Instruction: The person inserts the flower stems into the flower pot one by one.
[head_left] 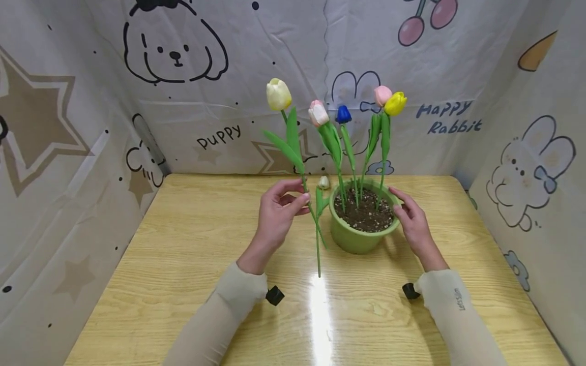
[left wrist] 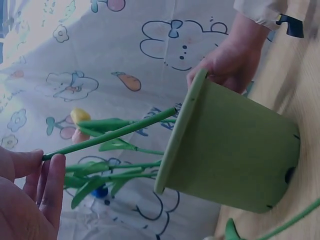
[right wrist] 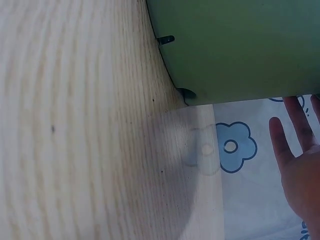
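In the head view my left hand [head_left: 279,208] pinches the green stem of a white artificial tulip [head_left: 278,94] between thumb and fingers. The bloom points up, and the bare stem end [left wrist: 170,113] hangs left of the green flowerpot [head_left: 361,241], clear of its rim in the left wrist view. My right hand [head_left: 414,223] holds the pot's right rim, thumb and index finger at the edge; two other fingers [right wrist: 282,142] stretch out in the right wrist view. Dark soil [head_left: 366,216] in the pot bears a pink-white tulip [head_left: 318,113], a blue one [head_left: 343,114], a pink one [head_left: 382,95] and a yellow one [head_left: 396,103].
Another white tulip [head_left: 323,182] lies on the wooden table [head_left: 183,254] left of the pot, its stem pointing toward me. Printed cloth [head_left: 256,61] with cartoon figures stands behind the table and along both sides.
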A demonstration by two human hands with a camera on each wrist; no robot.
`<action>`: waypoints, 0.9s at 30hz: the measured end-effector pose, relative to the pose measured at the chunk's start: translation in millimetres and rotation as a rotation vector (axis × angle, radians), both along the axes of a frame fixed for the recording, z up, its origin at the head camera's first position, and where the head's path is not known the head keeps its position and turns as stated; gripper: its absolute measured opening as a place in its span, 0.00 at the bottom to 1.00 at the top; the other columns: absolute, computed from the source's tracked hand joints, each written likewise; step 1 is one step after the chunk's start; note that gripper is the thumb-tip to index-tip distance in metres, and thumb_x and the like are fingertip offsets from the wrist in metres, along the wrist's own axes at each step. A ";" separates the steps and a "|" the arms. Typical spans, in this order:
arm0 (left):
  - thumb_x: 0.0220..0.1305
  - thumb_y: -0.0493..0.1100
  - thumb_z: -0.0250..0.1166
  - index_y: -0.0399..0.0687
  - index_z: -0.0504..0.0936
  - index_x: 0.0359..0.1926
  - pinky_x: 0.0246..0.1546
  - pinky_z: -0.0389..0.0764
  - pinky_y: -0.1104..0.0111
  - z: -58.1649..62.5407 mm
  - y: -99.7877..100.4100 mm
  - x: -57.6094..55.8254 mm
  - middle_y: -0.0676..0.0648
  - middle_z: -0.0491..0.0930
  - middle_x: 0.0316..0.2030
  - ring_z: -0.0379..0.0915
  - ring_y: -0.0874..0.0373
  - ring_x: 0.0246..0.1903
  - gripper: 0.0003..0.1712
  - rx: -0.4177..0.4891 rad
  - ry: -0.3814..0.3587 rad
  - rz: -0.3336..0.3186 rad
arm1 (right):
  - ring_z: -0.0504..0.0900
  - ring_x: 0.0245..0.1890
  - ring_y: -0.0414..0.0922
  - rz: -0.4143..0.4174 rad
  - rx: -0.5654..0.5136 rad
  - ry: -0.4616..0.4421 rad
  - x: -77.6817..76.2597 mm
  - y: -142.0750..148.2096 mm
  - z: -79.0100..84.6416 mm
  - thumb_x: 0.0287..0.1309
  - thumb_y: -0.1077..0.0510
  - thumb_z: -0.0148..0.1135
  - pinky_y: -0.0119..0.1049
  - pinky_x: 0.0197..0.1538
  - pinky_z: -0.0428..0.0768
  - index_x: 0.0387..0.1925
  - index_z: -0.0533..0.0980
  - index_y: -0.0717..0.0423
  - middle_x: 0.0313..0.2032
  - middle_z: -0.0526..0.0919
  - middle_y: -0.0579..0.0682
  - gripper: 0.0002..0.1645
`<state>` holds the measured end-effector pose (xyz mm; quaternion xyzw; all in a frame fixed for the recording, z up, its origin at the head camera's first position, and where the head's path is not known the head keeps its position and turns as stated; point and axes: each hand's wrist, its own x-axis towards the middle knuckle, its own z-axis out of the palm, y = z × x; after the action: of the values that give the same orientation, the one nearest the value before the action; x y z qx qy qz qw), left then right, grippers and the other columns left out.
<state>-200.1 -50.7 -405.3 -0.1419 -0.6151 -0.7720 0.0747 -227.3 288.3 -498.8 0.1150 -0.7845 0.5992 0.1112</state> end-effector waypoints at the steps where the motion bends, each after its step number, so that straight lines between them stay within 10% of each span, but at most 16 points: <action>1: 0.66 0.26 0.67 0.29 0.80 0.56 0.37 0.92 0.64 1.3 1.8 -0.8 0.51 0.81 0.40 0.81 0.62 0.32 0.18 0.004 0.011 0.000 | 0.77 0.56 0.28 -0.001 -0.006 0.000 0.2 -0.8 0.0 0.81 0.61 0.47 0.16 0.58 0.77 0.76 0.64 0.62 0.74 0.66 0.64 0.27; 12: 0.66 0.27 0.68 0.30 0.82 0.56 0.38 0.92 0.63 8.1 32.9 -7.1 0.30 0.81 0.46 0.80 0.64 0.32 0.17 -0.031 0.111 -0.021 | 0.78 0.52 0.27 -0.012 0.023 -0.003 6.6 -3.6 1.2 0.80 0.59 0.49 0.15 0.51 0.78 0.76 0.64 0.61 0.72 0.68 0.62 0.28; 27: 0.65 0.28 0.69 0.30 0.84 0.51 0.39 0.92 0.57 9.4 79.5 -27.3 0.32 0.84 0.49 0.80 0.65 0.33 0.14 -0.079 0.194 -0.012 | 0.78 0.49 0.28 -0.017 0.035 0.010 7.1 -1.5 -1.4 0.80 0.59 0.49 0.16 0.49 0.79 0.75 0.65 0.60 0.69 0.72 0.49 0.28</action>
<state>-227.4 28.8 -395.9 -0.2226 -0.6340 -0.7302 0.1235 -220.2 286.7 -500.2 0.1131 -0.7952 0.5839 0.1180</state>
